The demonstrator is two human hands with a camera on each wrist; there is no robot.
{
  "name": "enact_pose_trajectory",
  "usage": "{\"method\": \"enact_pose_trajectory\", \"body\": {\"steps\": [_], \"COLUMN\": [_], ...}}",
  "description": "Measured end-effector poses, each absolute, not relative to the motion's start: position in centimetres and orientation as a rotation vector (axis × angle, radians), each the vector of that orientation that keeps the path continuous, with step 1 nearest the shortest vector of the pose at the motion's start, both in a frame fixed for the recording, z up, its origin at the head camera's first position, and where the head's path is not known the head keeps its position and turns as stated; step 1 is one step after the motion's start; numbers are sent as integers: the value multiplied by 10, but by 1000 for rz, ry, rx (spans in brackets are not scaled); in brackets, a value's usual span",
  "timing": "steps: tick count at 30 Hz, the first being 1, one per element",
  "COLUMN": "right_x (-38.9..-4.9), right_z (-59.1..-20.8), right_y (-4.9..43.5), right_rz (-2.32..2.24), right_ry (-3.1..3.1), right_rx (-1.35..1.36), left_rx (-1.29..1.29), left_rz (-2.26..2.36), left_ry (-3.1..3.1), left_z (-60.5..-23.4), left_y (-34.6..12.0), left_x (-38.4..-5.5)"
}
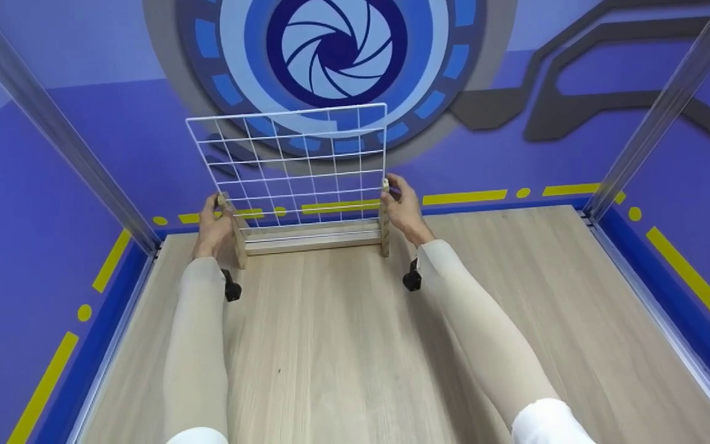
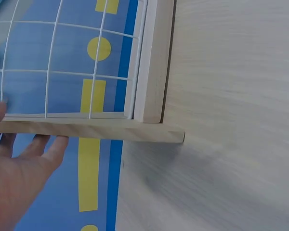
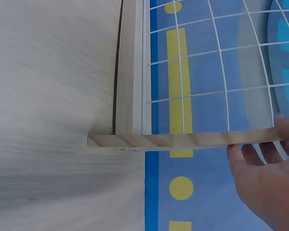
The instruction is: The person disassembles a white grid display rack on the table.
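A white wire grid panel [image 1: 312,176] stands upright in a light wooden stand, close to the back wall. The stand has a left side piece [image 1: 240,243], a right side piece [image 1: 385,237] and a bottom rail [image 1: 315,245] between them. My left hand [image 1: 212,229] grips the upper part of the left side piece; in the left wrist view its fingers [image 2: 55,151] lie along the outer face. On the opposite side, my right hand [image 1: 405,209] pinches the top of the right side piece between thumb and fingers [image 3: 238,161]. The wire edges run just inside both wooden pieces.
The wood-grain tabletop [image 1: 324,351] stretches toward me and to both sides. Behind the stand rises a blue printed wall [image 1: 453,166], with metal posts [image 1: 657,117] at its corners. A small black device [image 1: 412,279] hangs at each wrist.
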State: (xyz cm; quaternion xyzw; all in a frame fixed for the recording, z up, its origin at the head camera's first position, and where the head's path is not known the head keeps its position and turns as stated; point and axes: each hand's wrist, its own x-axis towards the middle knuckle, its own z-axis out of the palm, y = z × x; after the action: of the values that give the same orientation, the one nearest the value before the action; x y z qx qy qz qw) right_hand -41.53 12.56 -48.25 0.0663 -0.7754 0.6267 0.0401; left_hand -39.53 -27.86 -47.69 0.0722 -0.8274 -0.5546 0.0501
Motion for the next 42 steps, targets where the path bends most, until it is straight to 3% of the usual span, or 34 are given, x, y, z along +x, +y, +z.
{"method": "enact_pose_trajectory", "body": {"steps": [19, 42], "right_x": [-423, -426], "right_z": [-483, -475], "right_y": [132, 129], "right_rz": [1719, 1786], "right_ry": [-2498, -2505], "right_rx": [314, 415], "left_rx": [213, 127], "left_rz": [-1500, -1497], "left_ry": [-2549, -2535], "left_z": [-485, -492], "left_y": [-280, -295], "left_x": [-386, -342]}}
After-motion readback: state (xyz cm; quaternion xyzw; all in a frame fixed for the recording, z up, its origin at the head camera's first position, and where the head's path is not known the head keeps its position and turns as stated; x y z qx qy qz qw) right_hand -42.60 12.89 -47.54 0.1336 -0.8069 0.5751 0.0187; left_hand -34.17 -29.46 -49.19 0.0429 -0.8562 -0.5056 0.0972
